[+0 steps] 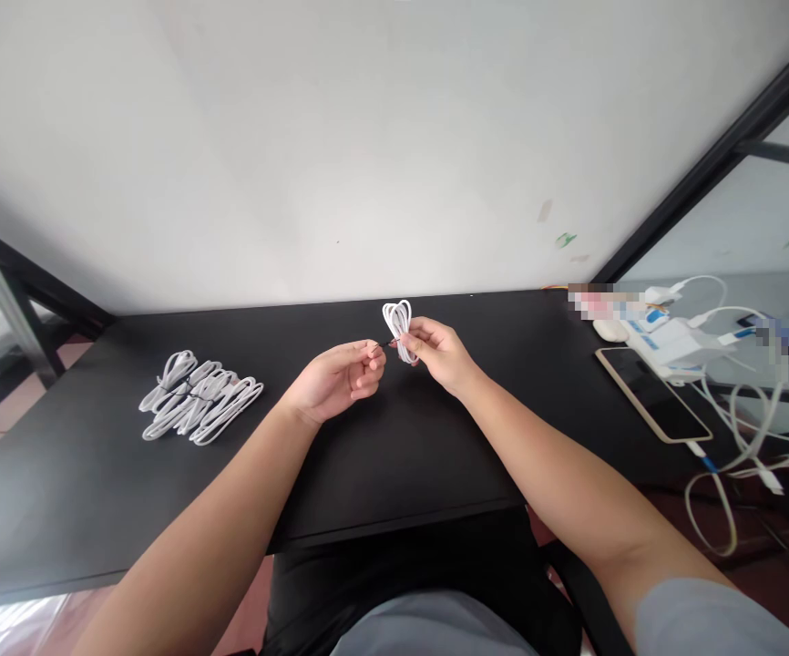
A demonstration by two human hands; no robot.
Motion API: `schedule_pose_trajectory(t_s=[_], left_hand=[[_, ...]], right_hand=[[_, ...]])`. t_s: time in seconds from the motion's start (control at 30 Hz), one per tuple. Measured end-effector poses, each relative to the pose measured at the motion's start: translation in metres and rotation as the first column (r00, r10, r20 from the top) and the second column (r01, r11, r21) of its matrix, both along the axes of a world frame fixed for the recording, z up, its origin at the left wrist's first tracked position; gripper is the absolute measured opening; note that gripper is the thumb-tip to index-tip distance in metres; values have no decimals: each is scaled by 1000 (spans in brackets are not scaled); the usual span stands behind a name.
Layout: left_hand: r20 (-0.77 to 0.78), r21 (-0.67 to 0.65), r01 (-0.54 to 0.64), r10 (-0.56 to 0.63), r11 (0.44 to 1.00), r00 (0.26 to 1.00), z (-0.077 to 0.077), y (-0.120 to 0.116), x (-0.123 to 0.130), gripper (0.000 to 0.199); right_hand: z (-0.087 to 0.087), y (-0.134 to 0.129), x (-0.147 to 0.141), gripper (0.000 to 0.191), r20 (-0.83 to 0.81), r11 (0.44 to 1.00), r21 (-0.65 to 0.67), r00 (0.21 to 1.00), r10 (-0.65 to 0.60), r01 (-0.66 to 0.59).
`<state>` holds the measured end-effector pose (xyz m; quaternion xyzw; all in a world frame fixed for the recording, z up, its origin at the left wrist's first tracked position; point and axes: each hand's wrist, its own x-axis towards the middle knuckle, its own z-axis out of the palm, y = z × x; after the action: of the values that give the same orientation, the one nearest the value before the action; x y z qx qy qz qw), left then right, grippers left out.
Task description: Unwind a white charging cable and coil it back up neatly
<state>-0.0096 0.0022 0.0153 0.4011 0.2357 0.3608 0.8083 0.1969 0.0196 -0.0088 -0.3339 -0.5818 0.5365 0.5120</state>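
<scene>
A small coiled white cable is held up above the black table, its loops upright. My right hand is closed on the coil from the right, thumb and fingers round its middle. From the left, my left hand pinches the end of a thin dark tie that runs to the coil's middle. Whether the tie is fully wound round the coil is too small to tell. Several more coiled white cables, bound with dark ties, lie bunched on the table to the left.
On the right of the black table lie a phone with a cable plugged in, a white power strip with chargers and tangled white cables. A white wall rises behind the table. Dark metal frames flank both sides.
</scene>
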Motion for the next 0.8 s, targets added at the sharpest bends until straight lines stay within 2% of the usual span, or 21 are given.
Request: schedule_pose_trajectory(t_s=[0.07, 0.13, 0.17, 0.23, 0.3, 0.37, 0.43, 0.5, 0.53, 0.6, 0.63, 0.7, 0.73, 0.8], left_hand=[[-108, 66, -37, 44, 997, 993, -2, 0, 2, 20], [-287, 258, -142, 216, 956, 933, -7, 0, 4, 20], [-361, 389, -188, 337, 902, 870, -10, 1, 5, 23], [-422, 626, -212, 555, 750, 717, -14, 1, 7, 29], [-413, 768, -175, 686, 616, 599, -16, 1, 8, 28], [-387, 834, -143, 750, 532, 537, -14, 0, 8, 23], [-378, 860, -112, 770, 497, 513, -11, -1, 7, 23], [-400, 853, -91, 755, 514, 519, -8, -1, 7, 28], [-424, 829, -96, 731, 551, 535, -8, -1, 7, 30], [-470, 711, -168, 639, 683, 608, -8, 0, 7, 34], [-473, 605, -226, 573, 764, 670, -8, 1, 7, 35], [-403, 311, -298, 409, 902, 819, -8, 3, 7, 32], [-330, 162, -286, 325, 945, 886, -8, 4, 6, 29], [-173, -56, -184, 172, 981, 970, -7, 6, 3, 24]], right_hand=[[0, 0, 0, 33, 7, 1000, 2, 1000, -29, 29], [0, 1, 2, 35, 34, 996, -5, 996, -85, 85], [-1, 2, 2, 35, 49, 993, -10, 992, -113, 114], [-2, 3, 3, 36, 69, 989, -9, 987, -147, 148], [-2, 3, 3, 35, 79, 988, 3, 985, -154, 154], [-2, 2, 3, 35, 95, 989, 25, 985, -147, 146], [-2, 1, 2, 34, 116, 988, 51, 982, -148, 143], [-1, -1, 2, 34, 141, 986, 79, 977, -158, 148], [-1, -1, 2, 34, 151, 984, 94, 975, -164, 151], [-1, -2, 2, 33, 168, 981, 124, 971, -168, 148], [-1, -2, 3, 32, 172, 980, 139, 971, -164, 141], [0, -3, 2, 31, 167, 979, 164, 974, -152, 124], [1, -4, 2, 31, 157, 978, 171, 977, -143, 116], [3, -5, 1, 30, 123, 980, 173, 985, -123, 101]])
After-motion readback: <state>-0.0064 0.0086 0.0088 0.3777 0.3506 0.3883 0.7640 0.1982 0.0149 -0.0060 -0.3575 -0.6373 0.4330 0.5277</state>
